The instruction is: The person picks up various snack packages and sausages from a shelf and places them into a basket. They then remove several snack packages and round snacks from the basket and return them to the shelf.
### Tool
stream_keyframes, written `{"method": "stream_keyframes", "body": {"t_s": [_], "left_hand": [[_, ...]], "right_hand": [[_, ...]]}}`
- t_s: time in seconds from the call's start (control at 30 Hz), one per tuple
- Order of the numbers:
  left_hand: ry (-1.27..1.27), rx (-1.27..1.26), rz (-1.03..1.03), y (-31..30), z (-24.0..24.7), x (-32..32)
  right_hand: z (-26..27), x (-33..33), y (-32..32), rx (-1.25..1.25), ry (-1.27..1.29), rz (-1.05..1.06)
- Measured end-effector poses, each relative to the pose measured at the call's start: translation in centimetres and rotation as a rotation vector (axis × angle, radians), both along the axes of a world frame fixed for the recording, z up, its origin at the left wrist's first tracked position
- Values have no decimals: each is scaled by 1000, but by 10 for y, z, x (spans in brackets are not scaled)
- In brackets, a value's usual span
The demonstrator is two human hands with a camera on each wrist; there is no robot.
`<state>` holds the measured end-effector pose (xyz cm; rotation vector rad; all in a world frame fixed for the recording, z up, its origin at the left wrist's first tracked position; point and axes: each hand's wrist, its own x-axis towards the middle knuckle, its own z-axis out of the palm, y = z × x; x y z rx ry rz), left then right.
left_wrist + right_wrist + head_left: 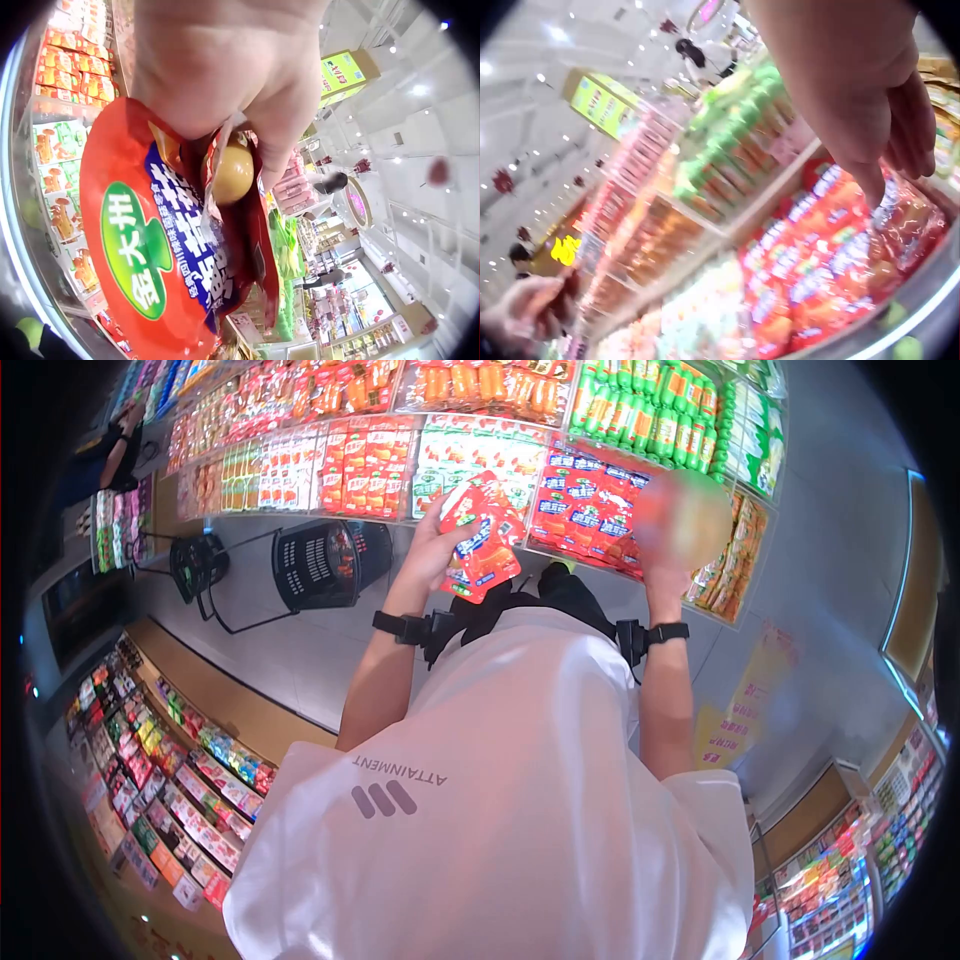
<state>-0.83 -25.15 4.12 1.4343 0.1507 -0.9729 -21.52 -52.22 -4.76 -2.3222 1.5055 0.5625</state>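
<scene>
My left hand (437, 545) grips a red snack packet (482, 555) by its edge, above the front of the display bins. In the left wrist view the printed red packet (180, 285) has a green logo, and a brown egg (233, 172) shows in clear plastic below the palm. On the right, my right hand (855, 97) reaches down over red packets (810, 255) in a bin, thumb and fingers spread apart, fingertips right at a shiny packet (907, 232). A blur covers much of this hand in the head view.
Green-capped packs (650, 410) fill the bin behind, with red-and-white packs (365, 465) to the left. A black shopping basket (325, 565) stands on the floor at left, near a wheeled black frame (200, 565). Another person (705, 60) stands beyond the display.
</scene>
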Motion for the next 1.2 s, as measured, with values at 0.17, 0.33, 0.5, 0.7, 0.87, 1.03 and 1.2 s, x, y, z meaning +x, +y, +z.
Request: {"method": "stream_keyframes", "body": {"t_s": [0.17,0.33,0.5,0.7,0.87,1.03,1.2], "left_hand": [[-4,-94,-48,-16,13,-14],[9,-168,-142,-20,19,-25],[28,-148,-144,-16,17,-30],[16,-23,-264,-9,13,-30],[94,-102,-155,-13,11,-38],[81,-90,-113,-14,9,-41],[23,22,-153,-1,12,-34]], "right_hand": [[72,56,38,651,-813,24],[100,81,76,691,-787,262],[81,73,77,1085,-870,-24],[85,61,69,1267,-868,-79],[66,54,77,1150,-818,-78],[72,52,75,968,-809,-12],[107,41,57,145,-1010,218]]}}
